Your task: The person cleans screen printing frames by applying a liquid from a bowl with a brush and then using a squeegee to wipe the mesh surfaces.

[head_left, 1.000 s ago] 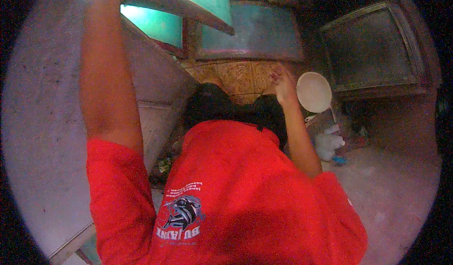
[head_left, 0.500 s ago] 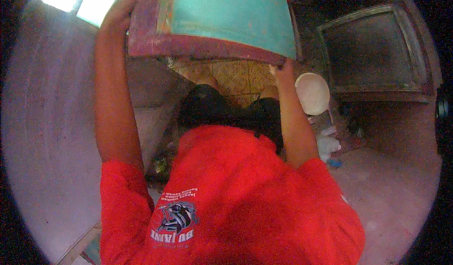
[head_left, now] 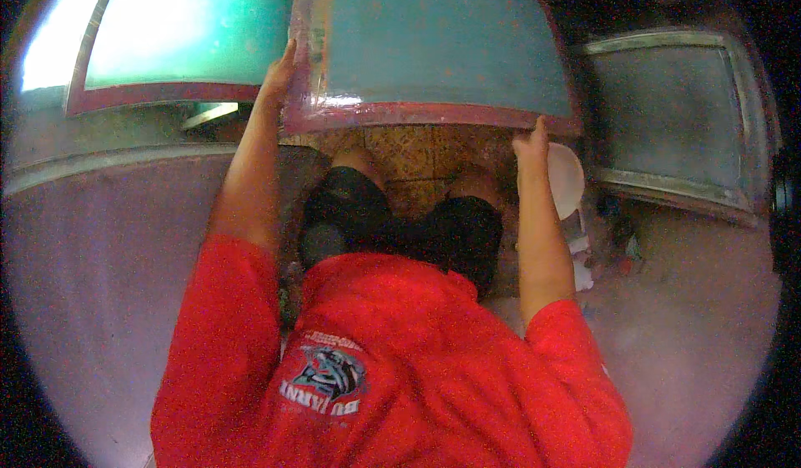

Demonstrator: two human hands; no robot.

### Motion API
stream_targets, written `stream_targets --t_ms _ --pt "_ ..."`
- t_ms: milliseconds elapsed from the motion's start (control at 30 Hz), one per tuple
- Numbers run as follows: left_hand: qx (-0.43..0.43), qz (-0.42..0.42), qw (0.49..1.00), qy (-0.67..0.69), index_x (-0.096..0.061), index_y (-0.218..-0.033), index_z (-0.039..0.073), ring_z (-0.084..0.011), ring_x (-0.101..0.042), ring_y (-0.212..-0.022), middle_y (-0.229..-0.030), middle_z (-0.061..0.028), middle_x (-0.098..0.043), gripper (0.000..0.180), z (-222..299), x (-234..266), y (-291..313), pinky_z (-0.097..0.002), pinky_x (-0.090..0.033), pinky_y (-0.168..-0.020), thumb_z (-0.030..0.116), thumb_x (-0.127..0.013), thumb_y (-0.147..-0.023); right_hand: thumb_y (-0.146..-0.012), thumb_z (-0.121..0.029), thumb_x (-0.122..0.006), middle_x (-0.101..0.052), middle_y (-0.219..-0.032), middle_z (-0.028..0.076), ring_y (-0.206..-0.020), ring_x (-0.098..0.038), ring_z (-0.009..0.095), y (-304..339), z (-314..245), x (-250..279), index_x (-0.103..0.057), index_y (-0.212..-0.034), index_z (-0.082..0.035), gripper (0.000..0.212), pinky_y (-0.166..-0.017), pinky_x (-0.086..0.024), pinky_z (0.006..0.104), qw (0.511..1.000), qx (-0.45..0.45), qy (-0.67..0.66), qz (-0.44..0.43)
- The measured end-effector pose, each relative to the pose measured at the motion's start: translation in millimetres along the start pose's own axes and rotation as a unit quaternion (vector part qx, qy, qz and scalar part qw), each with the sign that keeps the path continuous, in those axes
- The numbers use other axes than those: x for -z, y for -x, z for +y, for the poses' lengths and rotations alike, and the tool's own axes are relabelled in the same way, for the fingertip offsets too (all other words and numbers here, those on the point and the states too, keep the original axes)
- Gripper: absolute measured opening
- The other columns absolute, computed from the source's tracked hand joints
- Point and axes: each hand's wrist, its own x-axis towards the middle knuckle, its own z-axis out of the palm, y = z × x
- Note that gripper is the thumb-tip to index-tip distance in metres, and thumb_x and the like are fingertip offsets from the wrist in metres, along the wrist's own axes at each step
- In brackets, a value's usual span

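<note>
Stretching between both hands [head_left: 282,72] [head_left: 531,143] is a framed panel [head_left: 442,47].

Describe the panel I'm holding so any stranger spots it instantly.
Beyond the red shirt, the left hand and right hand hold a framed panel. It's dull blue-green, unlike the bright panel at left and grey panel at right.

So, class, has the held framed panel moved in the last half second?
Yes, to the right: the near right corner of the framed panel lined up roughly with the left rim of the pale round container; now it reaches past the middle.
</note>
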Motion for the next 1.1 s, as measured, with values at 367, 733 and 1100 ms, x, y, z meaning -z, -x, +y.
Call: stream_targets --t_ms 367,733,1100 --pt "0.043 -0.033 0.992 -0.116 -0.055 -0.113 -0.007 -0.0291 -0.054 -0.099 -0.107 -0.0203 -0.058 0.087 -37.2 -14.0 -33.8 -0.0404 -0.041 -0.085 0.071 -0.032 -0.082 -0.080 -0.041 -0.066 -0.053 -0.109 0.004 -0.096 -0.047 0.020 -37.0 43.9 14.1 -0.046 -0.118 -0.012 0.051 -0.091 -0.036 0.0388 0.999 -0.035 0.004 -0.002" --pt "0.097 -0.145 0.982 0.069 -0.060 -0.099 -0.004 -0.0226 -0.057 -0.069 -0.078 -0.0104 -0.061 0.070 -194.1 34.0 -58.0 -0.0385 -0.046 -0.062 0.061 -0.037 -0.087 -0.078 -0.042 -0.067 -0.041 -0.130 0.009 -0.117 -0.040 0.026 -62.4 103.6 120.4 -0.034 -0.133 -0.013 0.071 -0.102 -0.028 0.0432 0.983 -0.031 0.169 -0.070" --pt "0.117 -0.003 0.963 -0.242 -0.054 -0.112 -0.007 -0.0415 -0.055 -0.098 -0.101 -0.0298 -0.057 0.079 -173.3 -56.9 -87.7 -0.0470 -0.043 -0.082 0.064 -0.035 -0.084 -0.078 -0.027 -0.070 -0.048 -0.112 0.010 -0.101 -0.048 0.027 -118.9 81.1 165.5 -0.051 -0.112 -0.011 0.042 -0.087 -0.045 0.0453 0.984 -0.097 0.078 0.125"
